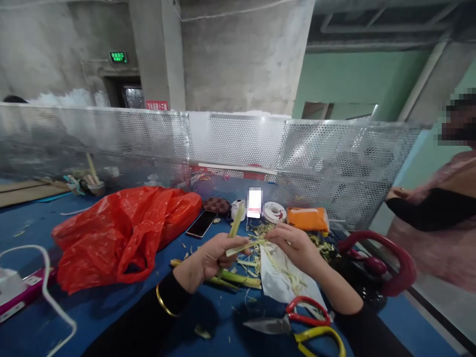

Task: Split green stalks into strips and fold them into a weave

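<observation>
My left hand [211, 255] is closed around a pale green plant stalk [237, 221], which sticks up from the grip at a slant. A thin, light strip of stalk [241, 247] lies across the left fingers and reaches to my right hand [293, 245], whose fingertips pinch its far end. Below the left hand, several green stalk pieces [243, 280] rest on the blue table [219, 322]. A white paper sheet [273, 280] with peelings on it lies under the right hand. Scissors [269, 326] with one red and one yellow handle lie in front, blades pointing left.
To the left are a red plastic bag [111, 233], a dark phone [202, 224] and a power strip [28, 287] with a white cable. A lit phone [255, 202], a tape roll [274, 212] and an orange packet [307, 219] stand behind. A kettle [366, 272] and a person [435, 223] are at right.
</observation>
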Demonstrator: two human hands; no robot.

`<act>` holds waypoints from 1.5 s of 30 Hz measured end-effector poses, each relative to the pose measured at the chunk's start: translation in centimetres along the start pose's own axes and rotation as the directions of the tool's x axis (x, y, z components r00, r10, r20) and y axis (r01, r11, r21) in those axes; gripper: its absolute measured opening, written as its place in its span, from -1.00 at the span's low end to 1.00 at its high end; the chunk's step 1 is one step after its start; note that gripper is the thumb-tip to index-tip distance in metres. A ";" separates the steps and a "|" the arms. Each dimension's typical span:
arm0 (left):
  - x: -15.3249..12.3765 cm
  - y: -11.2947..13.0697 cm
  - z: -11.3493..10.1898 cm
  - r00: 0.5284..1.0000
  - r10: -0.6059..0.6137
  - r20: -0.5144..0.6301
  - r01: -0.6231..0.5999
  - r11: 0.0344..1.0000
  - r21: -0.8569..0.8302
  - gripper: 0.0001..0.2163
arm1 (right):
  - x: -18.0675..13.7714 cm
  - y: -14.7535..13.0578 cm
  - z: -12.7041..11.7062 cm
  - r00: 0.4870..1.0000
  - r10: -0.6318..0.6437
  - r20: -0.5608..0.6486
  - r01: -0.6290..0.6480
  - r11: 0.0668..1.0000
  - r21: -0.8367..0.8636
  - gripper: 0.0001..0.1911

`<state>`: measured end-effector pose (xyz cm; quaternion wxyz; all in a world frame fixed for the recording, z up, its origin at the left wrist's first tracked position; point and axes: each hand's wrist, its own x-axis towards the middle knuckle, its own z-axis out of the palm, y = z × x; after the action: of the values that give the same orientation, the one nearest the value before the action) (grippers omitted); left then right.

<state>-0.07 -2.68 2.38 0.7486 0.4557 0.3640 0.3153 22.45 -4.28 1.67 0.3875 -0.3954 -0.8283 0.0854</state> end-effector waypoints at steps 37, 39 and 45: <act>1.9 -4.2 1.5 0.973 0.089 -0.213 -0.058 0.987 0.147 -0.85 | -0.9 -0.8 5.4 0.748 0.625 0.220 -0.531 0.366 0.764 -0.74; 1.8 -4.0 1.5 0.977 0.090 -0.194 -0.055 0.983 0.177 -0.87 | -0.8 -1.0 5.2 0.761 0.614 0.207 -0.510 0.369 0.777 -0.75; 1.5 -3.6 1.6 0.994 0.073 -0.082 -0.050 0.966 0.254 -0.79 | -0.9 -0.9 4.9 0.749 0.652 0.122 -0.449 0.363 0.817 -0.71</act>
<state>2.58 -3.57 -0.77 0.6573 0.5435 0.4201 0.3100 18.80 -4.71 -1.81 0.5601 -0.4360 -0.4623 0.5314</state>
